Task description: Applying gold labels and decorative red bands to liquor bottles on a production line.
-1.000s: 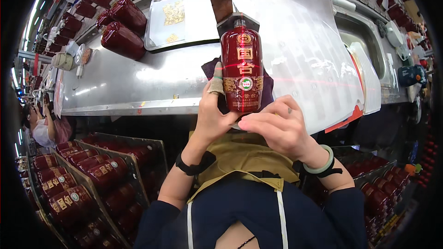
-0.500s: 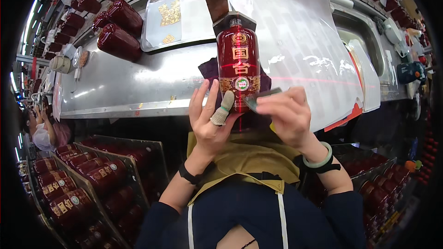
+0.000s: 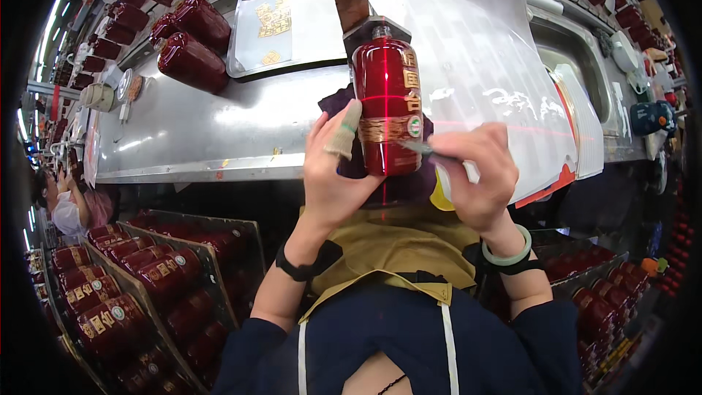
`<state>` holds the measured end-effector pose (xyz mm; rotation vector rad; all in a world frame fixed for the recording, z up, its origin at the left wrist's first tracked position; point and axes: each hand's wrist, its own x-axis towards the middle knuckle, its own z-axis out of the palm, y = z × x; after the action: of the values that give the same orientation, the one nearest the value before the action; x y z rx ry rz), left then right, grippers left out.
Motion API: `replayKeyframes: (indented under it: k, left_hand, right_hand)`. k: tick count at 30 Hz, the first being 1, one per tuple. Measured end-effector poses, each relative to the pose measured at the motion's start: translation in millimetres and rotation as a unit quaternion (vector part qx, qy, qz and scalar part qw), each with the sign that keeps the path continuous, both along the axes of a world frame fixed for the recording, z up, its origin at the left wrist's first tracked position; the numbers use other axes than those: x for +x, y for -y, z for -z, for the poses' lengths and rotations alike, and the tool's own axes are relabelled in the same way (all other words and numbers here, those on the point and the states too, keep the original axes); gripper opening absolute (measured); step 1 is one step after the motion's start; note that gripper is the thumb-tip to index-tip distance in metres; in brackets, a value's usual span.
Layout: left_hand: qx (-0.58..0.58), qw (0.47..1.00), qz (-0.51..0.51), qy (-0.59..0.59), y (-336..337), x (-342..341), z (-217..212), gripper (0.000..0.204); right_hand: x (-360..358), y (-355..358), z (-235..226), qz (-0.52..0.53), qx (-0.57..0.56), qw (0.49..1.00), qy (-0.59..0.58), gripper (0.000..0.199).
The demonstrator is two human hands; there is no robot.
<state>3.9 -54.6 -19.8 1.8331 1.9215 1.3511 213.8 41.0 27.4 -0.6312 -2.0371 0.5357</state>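
A glossy dark red bottle (image 3: 380, 88) lies with its neck away from me, against a metal bracket (image 3: 376, 27). Gold characters run down its right side, and a gold patterned band (image 3: 379, 130) circles its lower part beside a small round green-and-white sticker (image 3: 414, 126). My left hand (image 3: 333, 164) grips the bottle's left side and base; one finger wears a knit finger cover (image 3: 344, 132). Between the fingers of my right hand (image 3: 479, 172) is a thin dark scraper-like piece (image 3: 417, 147), its tip at the band. Red laser lines cross the bottle, and dark purple cloth (image 3: 336, 101) lies beneath.
A tray (image 3: 241, 66) with gold character stickers stands behind left, near several red bottles (image 3: 194, 62). White sheeting (image 3: 475, 51) covers the bench's right side, beside a sink (image 3: 574, 55). Crates of bottles (image 3: 172, 271) flank me below; another person (image 3: 69, 205) sits far left.
The bottle has turned so its gold characters and sticker now sit on the right side. My left hand's covered finger has left the front for the left side. My right hand has shifted slightly right.
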Motion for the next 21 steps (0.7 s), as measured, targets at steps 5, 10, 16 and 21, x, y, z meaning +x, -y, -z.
replayKeyframes:
  k: [5,10,16,21]
  left_hand:
    - [-0.102,0.984,0.005,0.149,5.9,7.2,-3.8,0.104]
    - [-0.080,0.964,0.075,0.243,3.4,1.0,-10.9,0.103]
    - [-0.040,0.848,0.059,0.525,-15.3,21.0,-9.2,0.068]
    - [-0.060,0.859,0.043,0.507,-18.4,21.0,-10.5,0.069]
  right_hand:
    - [-0.8,-1.6,17.1,0.039,-0.270,0.949,-0.157,0.027]
    - [-0.6,5.7,31.8,0.031,-0.409,0.894,-0.181,0.033]
    - [-3.8,6.4,39.1,0.010,-0.448,0.878,-0.167,0.030]
    - [-8.2,6.3,43.5,-0.014,-0.464,0.869,-0.169,0.026]
